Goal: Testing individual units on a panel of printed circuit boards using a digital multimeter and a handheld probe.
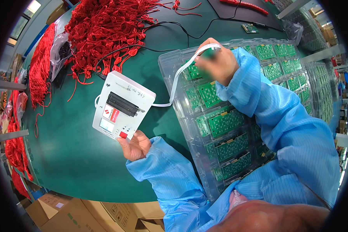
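My left hand (136,146) grips the lower right corner of a white chip programmer (123,86), with a thumb close to its red button (123,134). On the programmer's face sit a long black socket with a lever and a small screen. A white flat cable (177,80) runs from its right side up to my right hand (223,66). Closed around the cable's end, that hand is over a clear plastic tray (165,63) of green circuit boards (226,123). Blur covers its fingertips, so I cannot see whether the cable's end touches a board.
A heap of red knotted cords (104,33) lies on the green table (81,166) at the far left. A black cable (199,36) crosses the back. More boards in trays (321,92) stand at the right. Cardboard boxes (81,212) are below the near edge.
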Demonstrator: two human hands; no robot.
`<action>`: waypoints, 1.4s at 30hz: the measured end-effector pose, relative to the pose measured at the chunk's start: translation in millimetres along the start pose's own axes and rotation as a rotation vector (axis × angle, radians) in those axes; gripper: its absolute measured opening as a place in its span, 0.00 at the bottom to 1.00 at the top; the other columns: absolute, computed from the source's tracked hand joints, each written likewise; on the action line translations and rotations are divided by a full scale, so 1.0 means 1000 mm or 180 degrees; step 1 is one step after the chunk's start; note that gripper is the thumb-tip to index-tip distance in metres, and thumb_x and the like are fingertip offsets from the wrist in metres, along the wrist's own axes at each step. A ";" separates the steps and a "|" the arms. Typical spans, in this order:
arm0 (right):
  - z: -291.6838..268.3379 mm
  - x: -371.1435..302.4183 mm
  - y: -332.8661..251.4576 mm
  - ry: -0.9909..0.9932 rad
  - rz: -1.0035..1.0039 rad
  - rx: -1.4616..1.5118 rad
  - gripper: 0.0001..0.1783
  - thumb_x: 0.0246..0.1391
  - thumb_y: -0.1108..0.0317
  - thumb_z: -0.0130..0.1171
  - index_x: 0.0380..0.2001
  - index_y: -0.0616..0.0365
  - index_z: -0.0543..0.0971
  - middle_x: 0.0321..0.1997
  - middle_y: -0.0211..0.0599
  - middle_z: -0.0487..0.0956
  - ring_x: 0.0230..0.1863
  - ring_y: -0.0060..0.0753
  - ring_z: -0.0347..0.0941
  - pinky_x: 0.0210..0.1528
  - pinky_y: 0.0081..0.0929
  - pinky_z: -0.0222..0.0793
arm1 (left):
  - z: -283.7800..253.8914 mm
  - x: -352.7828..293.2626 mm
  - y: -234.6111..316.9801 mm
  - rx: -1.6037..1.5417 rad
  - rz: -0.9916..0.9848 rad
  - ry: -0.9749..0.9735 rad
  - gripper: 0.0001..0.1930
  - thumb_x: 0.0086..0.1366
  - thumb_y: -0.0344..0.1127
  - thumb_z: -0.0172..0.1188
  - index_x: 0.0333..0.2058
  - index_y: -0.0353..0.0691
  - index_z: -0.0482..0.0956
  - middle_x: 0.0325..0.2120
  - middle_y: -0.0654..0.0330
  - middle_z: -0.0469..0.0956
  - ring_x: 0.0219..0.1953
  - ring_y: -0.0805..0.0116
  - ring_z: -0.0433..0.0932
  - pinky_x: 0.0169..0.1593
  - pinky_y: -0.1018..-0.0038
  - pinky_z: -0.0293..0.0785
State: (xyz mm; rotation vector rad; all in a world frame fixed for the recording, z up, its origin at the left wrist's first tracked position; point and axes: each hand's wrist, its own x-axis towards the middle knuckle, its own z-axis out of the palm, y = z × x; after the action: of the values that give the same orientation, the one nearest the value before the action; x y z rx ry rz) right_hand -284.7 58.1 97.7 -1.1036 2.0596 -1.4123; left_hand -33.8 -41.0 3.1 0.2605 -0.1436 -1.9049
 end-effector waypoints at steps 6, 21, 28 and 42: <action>0.001 0.000 0.001 0.0027 -0.0100 0.0078 0.06 0.46 0.80 0.49 0.29 0.61 0.67 0.20 0.33 0.69 0.22 0.20 0.63 0.25 0.12 0.61 | 0.003 -0.001 -0.001 0.0122 0.0040 0.0192 0.28 0.54 0.31 0.55 0.53 0.39 0.55 0.46 0.50 0.67 0.44 0.56 0.71 0.33 0.76 0.76; 0.003 0.002 0.004 -0.0003 -0.0089 0.0083 0.06 0.46 0.80 0.48 0.29 0.60 0.67 0.21 0.33 0.70 0.23 0.20 0.64 0.25 0.12 0.62 | -0.002 -0.001 0.003 0.0048 -0.0047 0.0155 0.28 0.54 0.31 0.55 0.53 0.39 0.54 0.45 0.49 0.67 0.44 0.55 0.70 0.33 0.75 0.76; 0.002 0.002 -0.001 -0.0027 0.0011 0.0053 0.05 0.46 0.79 0.50 0.28 0.60 0.67 0.21 0.33 0.71 0.22 0.19 0.64 0.25 0.11 0.62 | 0.001 -0.001 0.001 0.0037 0.0039 0.0294 0.29 0.53 0.31 0.56 0.53 0.39 0.55 0.44 0.50 0.67 0.45 0.55 0.70 0.39 0.70 0.75; 0.004 0.003 -0.002 -0.0026 0.0145 0.0071 0.06 0.46 0.78 0.52 0.29 0.58 0.68 0.22 0.34 0.72 0.22 0.18 0.63 0.25 0.11 0.62 | 0.004 -0.002 0.001 0.0141 0.0097 0.0317 0.28 0.53 0.32 0.56 0.52 0.38 0.55 0.44 0.50 0.68 0.44 0.57 0.71 0.38 0.72 0.75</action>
State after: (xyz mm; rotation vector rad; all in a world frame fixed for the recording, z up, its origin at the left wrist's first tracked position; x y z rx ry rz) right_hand -283.0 52.8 98.0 -1.0450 2.0453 -1.4032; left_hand -32.8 -39.4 7.2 0.3803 -0.1224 -1.8559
